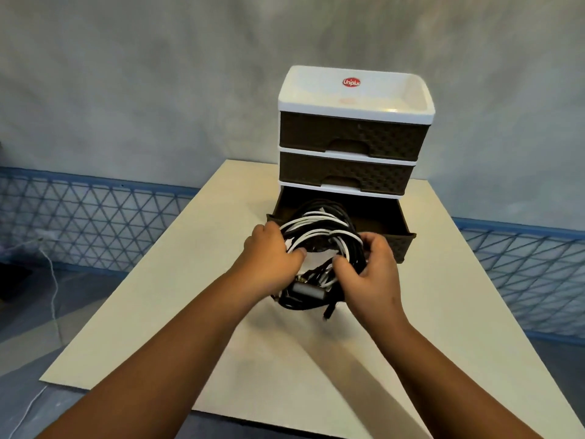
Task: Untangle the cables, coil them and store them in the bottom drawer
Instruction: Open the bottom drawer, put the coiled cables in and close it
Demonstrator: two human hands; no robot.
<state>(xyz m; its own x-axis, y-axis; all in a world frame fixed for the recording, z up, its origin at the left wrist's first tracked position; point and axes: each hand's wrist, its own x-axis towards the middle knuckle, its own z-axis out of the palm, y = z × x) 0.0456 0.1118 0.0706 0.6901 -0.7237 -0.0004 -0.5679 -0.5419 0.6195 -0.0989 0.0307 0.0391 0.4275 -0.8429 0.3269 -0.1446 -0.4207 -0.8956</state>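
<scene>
Fingers [296, 253] of both hands clamp the coiled cables [319, 236] over the open bottom drawer's [403, 236] front edge.

A pale cream table [177, 312] carries a small drawer unit [354, 137] at its far end, white-framed with brown woven-look fronts; the bottom drawer [402, 245] is pulled out over the tabletop, and the rest of the surface lies bare
</scene>
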